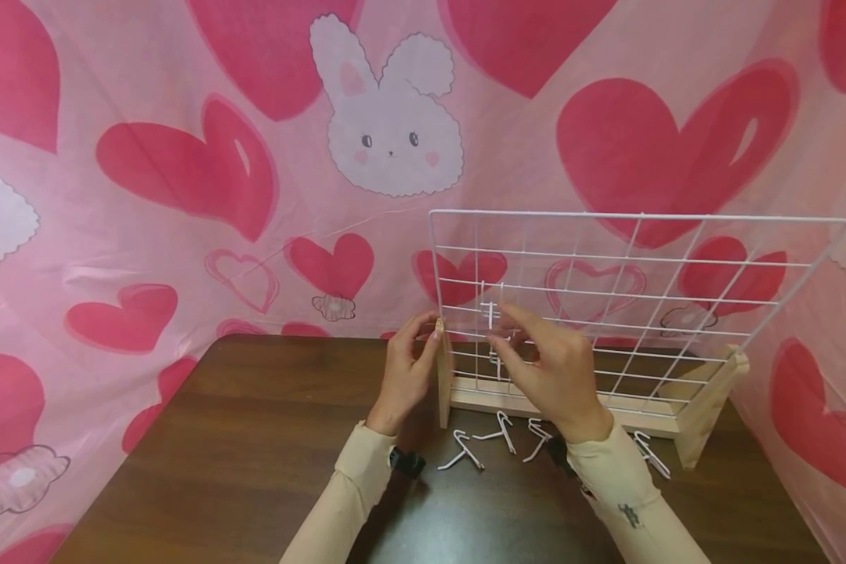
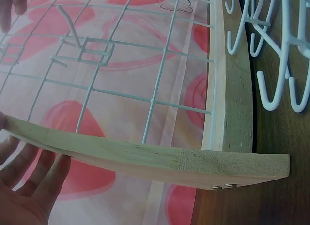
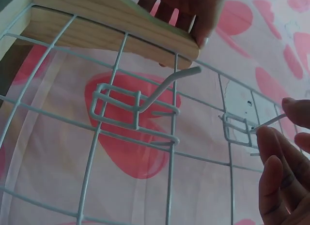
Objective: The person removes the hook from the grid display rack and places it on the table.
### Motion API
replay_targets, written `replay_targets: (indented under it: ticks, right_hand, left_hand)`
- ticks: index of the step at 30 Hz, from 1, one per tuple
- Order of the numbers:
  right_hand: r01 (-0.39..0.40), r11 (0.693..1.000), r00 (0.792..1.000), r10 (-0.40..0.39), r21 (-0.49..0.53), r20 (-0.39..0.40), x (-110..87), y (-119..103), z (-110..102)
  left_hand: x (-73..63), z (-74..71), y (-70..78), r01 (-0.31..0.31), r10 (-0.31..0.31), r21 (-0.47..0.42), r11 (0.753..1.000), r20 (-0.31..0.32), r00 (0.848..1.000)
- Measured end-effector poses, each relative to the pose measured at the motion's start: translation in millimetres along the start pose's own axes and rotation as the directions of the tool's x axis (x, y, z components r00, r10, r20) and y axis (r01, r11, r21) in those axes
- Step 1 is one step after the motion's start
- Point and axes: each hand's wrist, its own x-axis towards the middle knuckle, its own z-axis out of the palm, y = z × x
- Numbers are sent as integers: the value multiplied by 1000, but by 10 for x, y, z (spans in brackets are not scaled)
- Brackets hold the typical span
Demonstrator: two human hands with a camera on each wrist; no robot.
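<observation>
A white wire grid rack (image 1: 640, 214) stands on a wooden base with wooden side pieces. My left hand (image 1: 406, 372) holds the top of the left wooden side piece (image 2: 121, 142), fingers curled over its edge. Beside the grid, my right hand (image 1: 557, 368) pinches the prong of a white wire hook (image 3: 237, 129) between thumb and fingers. That hook sits against the grid wires in the upper left area. Closer to the base hangs a second white hook (image 3: 135, 109), its angled prong sticking out, with no hand on it.
Several loose white hooks (image 1: 460, 452) lie on the dark wooden table (image 1: 268, 439) in front of the rack, one of them right of my right wrist. Behind the table hangs a pink cloth (image 1: 515, 149) printed with hearts and rabbits.
</observation>
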Motion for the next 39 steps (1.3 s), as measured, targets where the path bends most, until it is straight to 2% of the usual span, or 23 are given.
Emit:
replay_targets:
  ticks: [6, 14, 24, 39]
  right_hand:
    - [-57, 998, 998, 57, -6, -1, 12, 44, 57]
    - [-79, 997, 997, 79, 13, -24, 31, 41, 142]
    - [-73, 997, 997, 73, 15, -3, 57, 15, 181]
    - [-69, 995, 996, 72, 75, -49, 75, 36, 189]
  left_hand:
    - [-3, -5, -7, -5, 5, -1, 1000, 3, 1000]
    - [-6, -2, -22, -12, 12, -2, 1000, -7, 1000]
    - [5, 2, -17, -12, 12, -10, 1000, -7, 1000]
    - [3, 8, -18, -23, 22, -18, 1000, -14, 1000]
